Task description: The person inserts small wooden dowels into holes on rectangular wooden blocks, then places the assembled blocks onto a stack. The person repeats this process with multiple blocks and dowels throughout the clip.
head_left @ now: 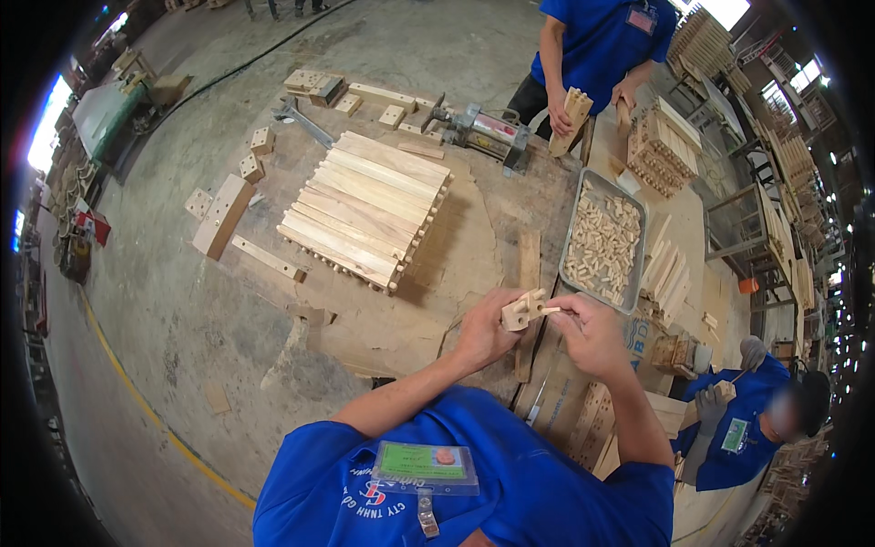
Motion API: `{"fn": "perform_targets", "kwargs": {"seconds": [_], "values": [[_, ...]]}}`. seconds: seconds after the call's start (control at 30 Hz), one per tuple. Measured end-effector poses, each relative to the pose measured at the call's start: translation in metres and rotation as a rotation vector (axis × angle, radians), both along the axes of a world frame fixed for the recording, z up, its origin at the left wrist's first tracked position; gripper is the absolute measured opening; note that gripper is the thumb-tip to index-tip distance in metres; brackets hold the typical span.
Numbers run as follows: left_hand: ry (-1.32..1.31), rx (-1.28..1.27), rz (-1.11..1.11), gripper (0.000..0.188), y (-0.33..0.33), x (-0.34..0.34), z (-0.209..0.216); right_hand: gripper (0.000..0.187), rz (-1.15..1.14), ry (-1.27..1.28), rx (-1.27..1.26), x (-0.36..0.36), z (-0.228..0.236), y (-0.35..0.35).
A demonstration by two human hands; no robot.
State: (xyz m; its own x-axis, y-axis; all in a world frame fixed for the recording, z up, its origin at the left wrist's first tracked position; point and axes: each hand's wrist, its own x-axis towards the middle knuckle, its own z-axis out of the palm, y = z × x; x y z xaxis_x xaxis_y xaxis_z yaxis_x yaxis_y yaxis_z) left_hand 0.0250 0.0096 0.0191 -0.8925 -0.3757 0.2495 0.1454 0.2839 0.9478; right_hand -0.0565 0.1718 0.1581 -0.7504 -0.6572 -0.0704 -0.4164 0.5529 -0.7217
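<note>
My left hand (pixel 483 326) grips a short pale wooden block (pixel 520 310) with dowel pins sticking out of it, held above the worktable (pixel 456 264). My right hand (pixel 588 330) pinches a small wooden dowel (pixel 550 310) against the block's right end. A metal tray (pixel 572 235) full of loose dowels lies just beyond my right hand. A neat stack of wooden slats (pixel 365 205) fitted with dowels rests on the table to the left.
Across the table a person in a blue shirt (pixel 597 36) holds a slat with pins beside another slat stack (pixel 661 146). A second person in blue (pixel 747 419) works at lower right. A metal pneumatic tool (pixel 483 130), loose blocks (pixel 223 214) and cardboard lie around.
</note>
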Motion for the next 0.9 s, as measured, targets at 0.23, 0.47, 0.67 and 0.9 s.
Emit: {"fn": "perform_targets", "kwargs": {"seconds": [0.23, 0.47, 0.67, 0.9], "values": [[-0.006, 0.025, -0.004, 0.048, 0.001, 0.001, 0.005, 0.012, 0.111, 0.301, 0.099, 0.001, 0.001, -0.011], [0.031, 0.007, -0.008, 0.046, 0.001, 0.002, 0.002, 0.015, 0.198, 0.415, 0.207, 0.001, 0.004, -0.017], [0.029, -0.011, 0.002, 0.045, 0.004, 0.005, 0.001, 0.018, 0.226, 0.430, 0.221, 0.002, 0.004, -0.020], [0.055, -0.005, 0.015, 0.047, 0.004, 0.005, 0.000, 0.017, 0.194, 0.435, 0.178, 0.011, 0.004, -0.022]]}}
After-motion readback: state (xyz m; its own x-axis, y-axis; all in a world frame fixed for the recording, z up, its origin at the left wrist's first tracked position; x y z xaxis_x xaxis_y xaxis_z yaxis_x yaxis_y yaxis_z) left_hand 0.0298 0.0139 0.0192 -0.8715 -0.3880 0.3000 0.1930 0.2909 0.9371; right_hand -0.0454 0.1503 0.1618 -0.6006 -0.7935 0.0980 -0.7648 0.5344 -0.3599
